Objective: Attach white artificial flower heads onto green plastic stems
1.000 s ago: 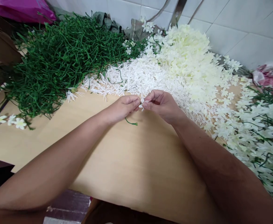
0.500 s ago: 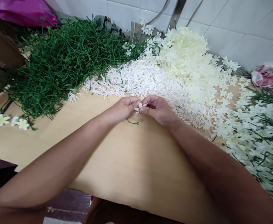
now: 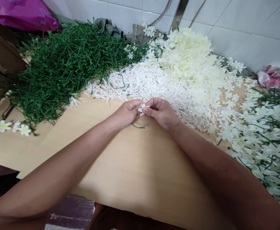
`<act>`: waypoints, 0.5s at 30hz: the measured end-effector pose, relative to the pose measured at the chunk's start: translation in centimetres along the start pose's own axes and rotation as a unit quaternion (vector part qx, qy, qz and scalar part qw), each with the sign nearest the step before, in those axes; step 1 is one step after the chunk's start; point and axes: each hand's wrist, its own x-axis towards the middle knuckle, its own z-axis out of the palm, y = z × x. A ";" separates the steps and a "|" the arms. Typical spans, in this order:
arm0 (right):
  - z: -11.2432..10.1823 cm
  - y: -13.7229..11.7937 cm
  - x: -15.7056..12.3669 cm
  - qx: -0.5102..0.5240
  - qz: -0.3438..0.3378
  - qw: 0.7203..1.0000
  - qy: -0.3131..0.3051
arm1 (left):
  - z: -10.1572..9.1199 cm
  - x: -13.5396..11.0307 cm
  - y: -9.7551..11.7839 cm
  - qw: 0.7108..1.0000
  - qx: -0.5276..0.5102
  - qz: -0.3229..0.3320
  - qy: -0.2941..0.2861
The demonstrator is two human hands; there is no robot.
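My left hand and my right hand meet over the middle of the cardboard, both with thumb and fingers pinched. Between the fingertips is a small white artificial flower, its petals partly covered by the right thumb and fingers. A green plastic stem sticks out below my left hand, its end pointing right. The part of the stem inside the left fingers is hidden. Just beyond the hands lies a heap of thin white sticks, perhaps flower stamens.
Green stems are heaped at the back left, loose pale petals at the back right. Assembled flowers on stems spread along the right side. Several flowers lie at the left on the cardboard sheet. A tiled wall stands behind.
Both hands stay together, with only slight finger movement. The flower between them has turned a little, and the stem has shifted slightly right. The view has tilted slightly.
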 end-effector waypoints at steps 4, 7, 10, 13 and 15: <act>0.2 0.0 0.2 -0.005 -0.003 1.000 0.009 | 0.3 0.0 0.1 1.000 -0.001 -0.001 0.009; 0.0 0.2 0.5 -0.002 -0.002 1.000 0.013 | 0.1 0.1 0.4 1.000 -0.012 -0.017 -0.005; -0.4 0.4 0.6 0.013 -0.005 1.000 0.007 | -0.4 0.2 0.6 0.998 -0.016 -0.043 -0.033; -0.7 0.4 0.7 0.024 -0.002 1.000 -0.015 | -0.9 0.1 0.5 0.997 -0.012 -0.042 -0.062; -0.8 0.2 0.7 0.027 0.005 0.999 -0.022 | -1.2 0.0 0.5 0.997 -0.012 -0.031 -0.075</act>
